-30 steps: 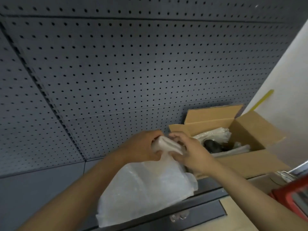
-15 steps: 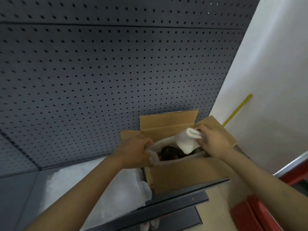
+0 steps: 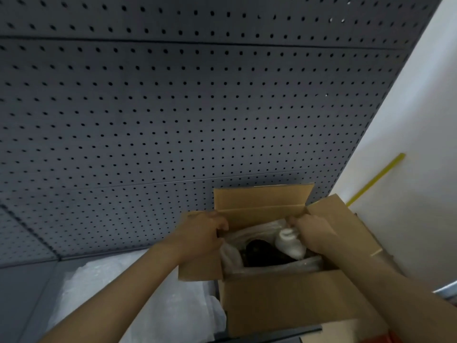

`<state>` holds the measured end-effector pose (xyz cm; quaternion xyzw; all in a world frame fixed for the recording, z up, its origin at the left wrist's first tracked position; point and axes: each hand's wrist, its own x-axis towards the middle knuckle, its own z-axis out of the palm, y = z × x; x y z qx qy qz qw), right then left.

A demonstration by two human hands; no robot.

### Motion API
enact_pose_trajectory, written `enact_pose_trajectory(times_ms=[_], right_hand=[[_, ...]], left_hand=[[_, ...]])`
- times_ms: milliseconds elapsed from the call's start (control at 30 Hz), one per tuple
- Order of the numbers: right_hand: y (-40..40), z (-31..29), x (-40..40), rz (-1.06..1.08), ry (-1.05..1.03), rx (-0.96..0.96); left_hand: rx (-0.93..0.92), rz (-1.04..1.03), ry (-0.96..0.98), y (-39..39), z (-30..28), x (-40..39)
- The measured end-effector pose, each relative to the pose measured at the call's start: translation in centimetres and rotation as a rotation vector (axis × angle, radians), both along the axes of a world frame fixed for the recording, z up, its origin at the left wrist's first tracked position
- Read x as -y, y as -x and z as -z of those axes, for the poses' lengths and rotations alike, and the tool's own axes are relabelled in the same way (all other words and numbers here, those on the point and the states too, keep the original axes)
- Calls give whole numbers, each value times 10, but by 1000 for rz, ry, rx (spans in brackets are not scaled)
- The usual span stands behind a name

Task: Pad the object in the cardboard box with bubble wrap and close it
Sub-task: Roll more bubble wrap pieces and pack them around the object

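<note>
The cardboard box (image 3: 284,300) stands open in the lower right of the frame on a dark grey surface (image 3: 22,293), its flaps spread outward, with no writing or label legible on any face that shows. Going from the left: a loose sheet of bubble wrap (image 3: 148,300) lies on the surface at the lower left, reaching up to the box's left side. Above it, the left hand (image 3: 202,233) has its fingers curled over the top edge of the box's left flap (image 3: 195,273), gripping it at the box's rim. Inside the box, clear bubble wrap lines the walls, and a dark object (image 3: 262,253) sits in the middle of it; its shape is too dim to make out further. Just right of the object, a folded wad of white wrap (image 3: 288,246) stands against the right inner side, and the right hand (image 3: 314,231) pinches its top with curled fingers, resting over the box's right rim. Behind everything, a grey pegboard (image 3: 173,107) fills the upper left and centre of the frame. At the far right is a white wall (image 3: 420,120) with a slanted yellow strip (image 3: 376,179) on it.
</note>
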<state>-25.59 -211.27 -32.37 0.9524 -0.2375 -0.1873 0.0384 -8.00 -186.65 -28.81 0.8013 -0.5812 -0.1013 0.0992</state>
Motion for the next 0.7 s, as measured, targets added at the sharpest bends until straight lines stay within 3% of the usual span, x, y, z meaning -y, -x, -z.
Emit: enact_pose_trajectory(times_ms=[333, 500, 700], right_hand=[[-25, 32, 13, -48, -33, -62], [-30, 48, 17, -108, -127, -239], [-25, 54, 31, -210, -76, -187]], left_hand=[[-49, -56, -37, 6, 7, 11], [-41, -133, -27, 20, 10, 15], [12, -202, -62, 36, 14, 22]])
